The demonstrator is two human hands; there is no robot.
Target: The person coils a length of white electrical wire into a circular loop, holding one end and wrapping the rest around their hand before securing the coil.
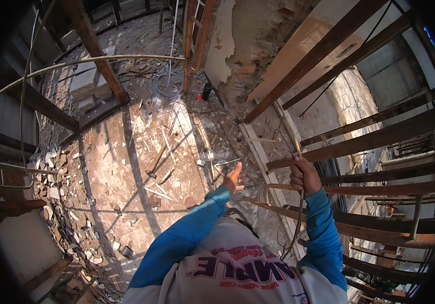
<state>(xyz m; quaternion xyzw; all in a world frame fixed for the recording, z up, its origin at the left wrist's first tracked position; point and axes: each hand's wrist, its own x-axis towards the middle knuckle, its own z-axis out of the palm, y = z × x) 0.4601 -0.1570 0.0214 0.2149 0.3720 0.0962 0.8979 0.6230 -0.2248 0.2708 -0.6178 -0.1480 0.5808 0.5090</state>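
Observation:
My right hand (306,176) is closed round a thin brownish cable (301,207). The cable runs up past the fist toward a pale wooden strip and hangs down in a curve beside my right sleeve. Wooden beams pass close by that fist. My left hand (234,180) holds nothing; its fingers are stretched out and apart, in front of my body above the debris-strewn floor. Beyond it to the left, a long-handled hammer (159,158) lies on the floor among thin pale strips (168,144).
Broken tile rubble (70,213) lines the left side. Wooden posts (98,55) stand at the far left near white blocks (83,83). Coiled cable (166,87) and a black bottle (206,91) lie by the crumbling wall (242,55). Several wooden beams (369,139) fill the right.

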